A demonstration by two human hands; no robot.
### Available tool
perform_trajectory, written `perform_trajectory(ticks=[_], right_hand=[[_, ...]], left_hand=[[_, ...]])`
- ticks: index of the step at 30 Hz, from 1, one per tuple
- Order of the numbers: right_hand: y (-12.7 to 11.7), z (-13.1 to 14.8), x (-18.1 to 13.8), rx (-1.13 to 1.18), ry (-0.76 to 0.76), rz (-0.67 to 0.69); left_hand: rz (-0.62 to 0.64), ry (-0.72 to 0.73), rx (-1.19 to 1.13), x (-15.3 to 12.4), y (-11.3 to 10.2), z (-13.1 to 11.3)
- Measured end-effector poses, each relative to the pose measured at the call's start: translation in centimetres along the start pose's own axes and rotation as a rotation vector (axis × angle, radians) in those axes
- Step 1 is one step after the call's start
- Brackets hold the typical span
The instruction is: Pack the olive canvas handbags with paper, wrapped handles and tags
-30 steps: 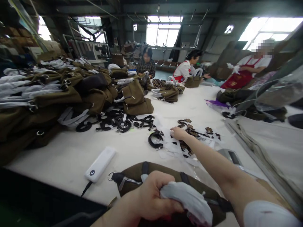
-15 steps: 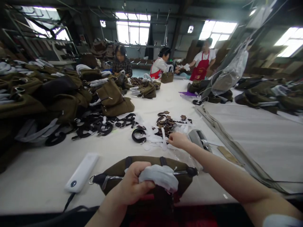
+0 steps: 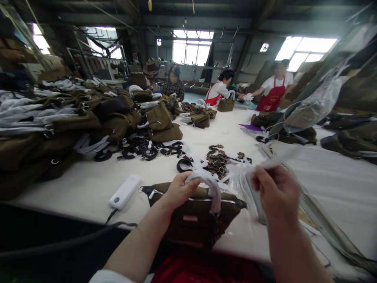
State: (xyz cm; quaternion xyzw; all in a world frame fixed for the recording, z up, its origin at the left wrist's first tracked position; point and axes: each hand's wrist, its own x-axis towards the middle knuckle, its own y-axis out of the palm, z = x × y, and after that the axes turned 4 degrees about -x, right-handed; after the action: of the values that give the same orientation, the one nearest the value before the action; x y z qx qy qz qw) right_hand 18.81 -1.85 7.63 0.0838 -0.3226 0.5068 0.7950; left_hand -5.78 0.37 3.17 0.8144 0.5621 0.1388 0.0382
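An olive-brown bag (image 3: 194,214) with a metal zip lies at the near table edge in front of me. My left hand (image 3: 179,190) is closed round its handle (image 3: 209,185), which is wrapped in white tissue. My right hand (image 3: 275,191) is raised to the right of the bag, fingers pinched on a thin white strip (image 3: 269,162) that blurs toward the upper right. A heap of small brown tags and white strips (image 3: 217,160) lies just beyond the bag.
A white power bank (image 3: 125,192) with a cable lies left of the bag. Black straps (image 3: 147,149) and piled olive bags (image 3: 73,122) fill the left side. A grey tool (image 3: 253,196) lies by my right hand. Three people work at the far end.
My right hand has pulled back from the tag heap and lifted with a white strip. My left hand has raised the wrapped handle above the bag.
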Motion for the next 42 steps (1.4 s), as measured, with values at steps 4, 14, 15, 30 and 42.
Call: perform_trajectory(ticks=[4,14,15,30,42], right_hand=[[-0.5,6.4,-7.7,-0.136,-0.531,0.396],[5.7,3.9,-10.1,-0.552,-0.906,0.080],[5.7,4.2,-10.2,-0.556,-0.906,0.087],[2.9,10.4,-6.9,-0.325,-0.555,0.189],[2.4,9.4,-9.8,-0.470,-0.819,0.419]], left_hand=[[-0.047,0.084,0.122,-0.5,0.0,-2.7],[-0.111,-0.107,0.589,-4.9,1.0,-7.2],[-0.128,-0.108,0.496,-4.7,0.9,-7.0],[-0.083,0.144,0.347,-5.3,2.6,-6.4],[-0.116,0.087,0.314,-4.3,2.3,-6.9]])
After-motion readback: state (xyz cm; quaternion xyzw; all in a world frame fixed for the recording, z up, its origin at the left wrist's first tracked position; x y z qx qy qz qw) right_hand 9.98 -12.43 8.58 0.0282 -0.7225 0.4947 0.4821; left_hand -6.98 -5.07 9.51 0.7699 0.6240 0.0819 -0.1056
